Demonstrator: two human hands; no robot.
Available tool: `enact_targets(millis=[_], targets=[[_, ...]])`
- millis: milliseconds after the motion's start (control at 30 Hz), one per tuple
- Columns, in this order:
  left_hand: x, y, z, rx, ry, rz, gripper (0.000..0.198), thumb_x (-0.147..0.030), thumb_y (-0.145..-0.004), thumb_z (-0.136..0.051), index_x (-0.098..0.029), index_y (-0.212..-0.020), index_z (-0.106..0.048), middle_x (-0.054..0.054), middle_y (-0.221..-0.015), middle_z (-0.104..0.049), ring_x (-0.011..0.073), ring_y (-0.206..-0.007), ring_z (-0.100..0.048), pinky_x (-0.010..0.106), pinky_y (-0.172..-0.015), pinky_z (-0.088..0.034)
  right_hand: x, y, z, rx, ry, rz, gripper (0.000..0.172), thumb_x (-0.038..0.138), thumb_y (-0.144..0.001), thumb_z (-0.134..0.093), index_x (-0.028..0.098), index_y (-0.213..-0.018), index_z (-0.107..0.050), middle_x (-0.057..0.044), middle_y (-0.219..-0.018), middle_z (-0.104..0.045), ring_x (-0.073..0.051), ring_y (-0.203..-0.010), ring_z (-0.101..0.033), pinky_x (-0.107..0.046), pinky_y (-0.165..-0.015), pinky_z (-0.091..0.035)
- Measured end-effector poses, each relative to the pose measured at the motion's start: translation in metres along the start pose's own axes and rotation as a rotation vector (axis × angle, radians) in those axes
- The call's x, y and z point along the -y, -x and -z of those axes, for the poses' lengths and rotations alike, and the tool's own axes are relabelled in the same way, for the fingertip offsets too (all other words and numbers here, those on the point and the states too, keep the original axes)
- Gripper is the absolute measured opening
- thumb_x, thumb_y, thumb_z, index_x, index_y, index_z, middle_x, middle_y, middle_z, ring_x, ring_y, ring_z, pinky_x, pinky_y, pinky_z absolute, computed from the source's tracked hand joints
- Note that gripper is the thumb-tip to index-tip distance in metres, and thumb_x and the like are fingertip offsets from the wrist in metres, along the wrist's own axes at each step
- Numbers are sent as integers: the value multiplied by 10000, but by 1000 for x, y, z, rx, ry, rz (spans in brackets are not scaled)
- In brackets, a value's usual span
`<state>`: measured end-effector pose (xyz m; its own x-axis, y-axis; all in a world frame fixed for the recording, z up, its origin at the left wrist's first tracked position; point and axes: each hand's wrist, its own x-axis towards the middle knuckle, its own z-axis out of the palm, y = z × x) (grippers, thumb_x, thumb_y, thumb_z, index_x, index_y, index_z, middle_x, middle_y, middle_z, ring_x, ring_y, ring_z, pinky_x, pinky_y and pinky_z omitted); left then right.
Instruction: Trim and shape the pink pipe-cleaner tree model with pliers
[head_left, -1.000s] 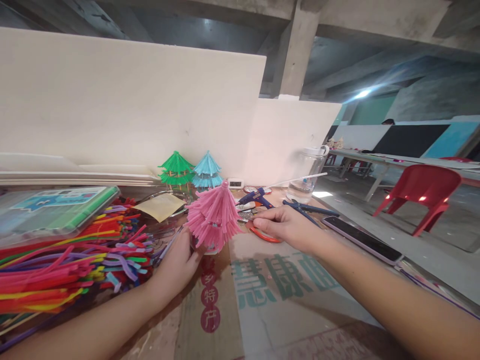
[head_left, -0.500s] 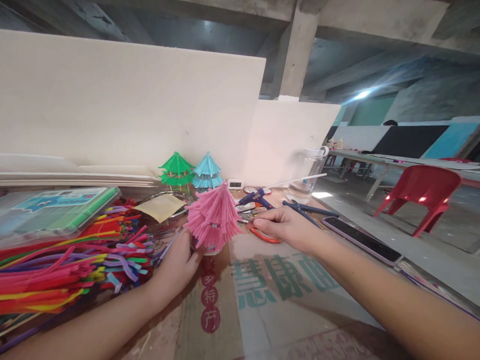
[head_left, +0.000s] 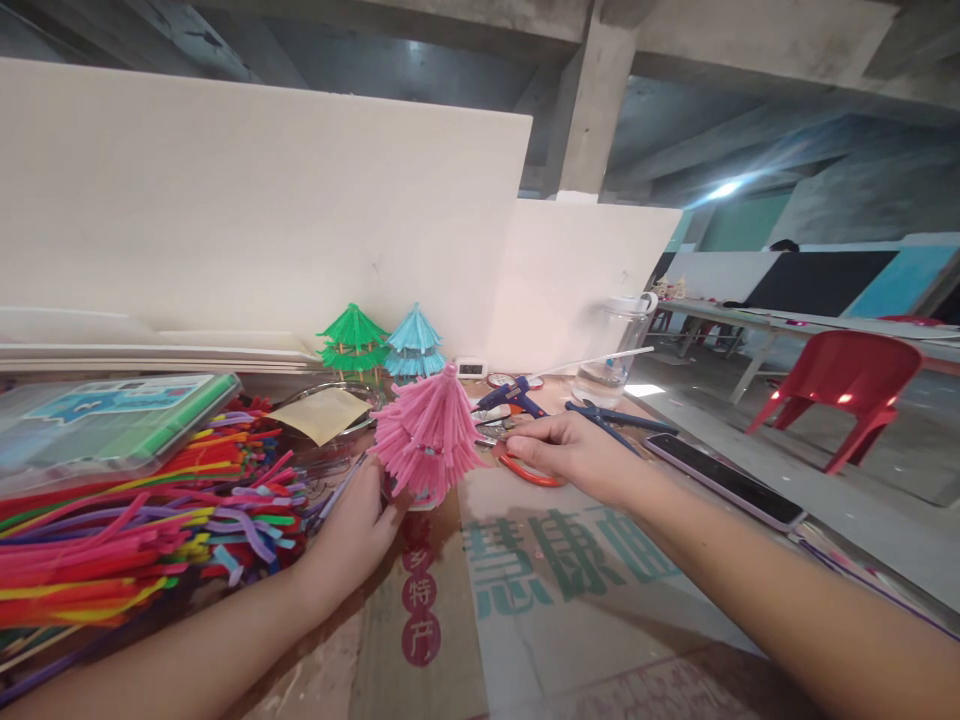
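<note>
My left hand (head_left: 360,520) is closed round the lower part of a pink pipe-cleaner pavilion model (head_left: 427,430), which stands upright with two fringed roof tiers. Its base is partly hidden by the hand. Just to the right of the model, my right hand (head_left: 559,450) has thumb and fingers pinched together; what lies between them is too small to make out. Below those fingers is a curved orange handle (head_left: 529,472) on the table. Behind the model stand a green pavilion (head_left: 352,340) and a light blue pavilion (head_left: 415,342) of the same make.
A blue glue gun (head_left: 517,396), dark-handled pliers (head_left: 622,417), a phone (head_left: 724,480) and a water bottle (head_left: 609,345) lie or stand on the right. Bundled pipe cleaners (head_left: 150,530) and a plastic case (head_left: 112,430) fill the left. A white board (head_left: 262,220) rises behind.
</note>
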<state>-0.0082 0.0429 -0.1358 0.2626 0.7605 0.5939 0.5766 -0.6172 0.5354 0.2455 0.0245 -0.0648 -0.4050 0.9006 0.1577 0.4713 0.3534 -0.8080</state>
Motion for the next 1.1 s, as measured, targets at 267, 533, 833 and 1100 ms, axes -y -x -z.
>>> enact_targets(millis=[267,533,833,1100], targets=[[1,-1,-1,10,-2,5,357,-440,-877,-428,-166,-1069,-551,166,-1142,-646,315,-1093,-588,493,-961,-461,0,-1,0,-32,13,-19,533,602,-783,-542,112,-916,-707,64,-513,-337,-98,-504,-292,-255,-515,-195],[-2,0,1,2,6,7,322,-423,-872,-434,-183,-1059,-541,154,-1118,-645,311,-1096,-588,486,-982,-451,1,0,0,-7,11,17,476,588,-803,-527,132,-770,-658,72,-518,-290,-87,-496,-250,-259,-502,-175],[0,1,0,-9,7,1,319,-430,-880,-436,-185,-1053,-545,146,-1128,-645,304,-1121,-580,489,-998,-449,-1,-1,0,-25,14,-13,543,613,-790,-527,108,-893,-698,63,-519,-334,-98,-503,-284,-257,-510,-193],[0,1,1,12,33,13,325,-411,-862,-454,-176,-1070,-538,169,-1151,-638,317,-1139,-570,495,-997,-438,0,-1,-1,2,26,16,527,623,-799,-516,121,-814,-675,67,-522,-305,-90,-498,-251,-252,-493,-180]])
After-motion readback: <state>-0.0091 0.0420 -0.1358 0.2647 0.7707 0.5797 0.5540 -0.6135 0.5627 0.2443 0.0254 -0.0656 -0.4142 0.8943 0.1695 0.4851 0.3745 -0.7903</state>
